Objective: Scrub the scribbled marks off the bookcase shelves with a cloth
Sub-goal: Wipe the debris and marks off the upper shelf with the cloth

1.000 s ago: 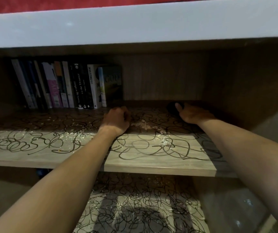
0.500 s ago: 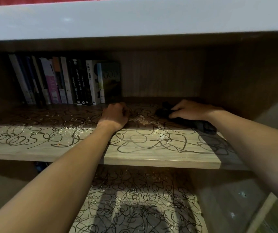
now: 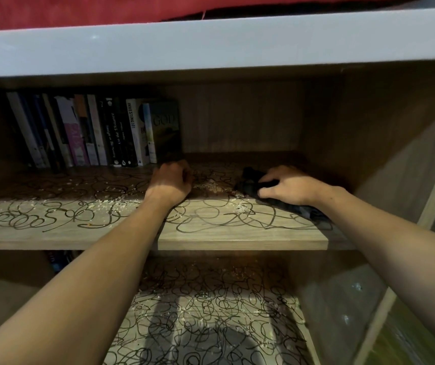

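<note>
**Barely started on this shelf, basically all the scribbles are still there**

Starting at the grip: the right hand (image 3: 287,186) is pressed down flat-ish on the dark cloth (image 3: 284,204), fingers curled over its far end and pinning it to the shelf (image 3: 237,233), so it's clamped on the cloth rather than pinching it. The left hand (image 3: 170,180) is balled into a loose fist, knuckles on the board just in front of the books (image 3: 98,133). I can't tell if anything is inside that fist.

The cloth sits toward the right back corner of the middle shelf. It's bunched long and thin, with its long axis running diagonally, far end pointing back-left toward the middle and near end trailing toward the front-right edge under the forearm.

Progress-wise, I'd say close to zero. The scribbled marks (image 3: 211,219) loop across the whole board, with pale crumbs (image 3: 211,184) scattered between the hands. The lower shelf (image 3: 211,312) is just as covered. So both boards look left to do.
</note>
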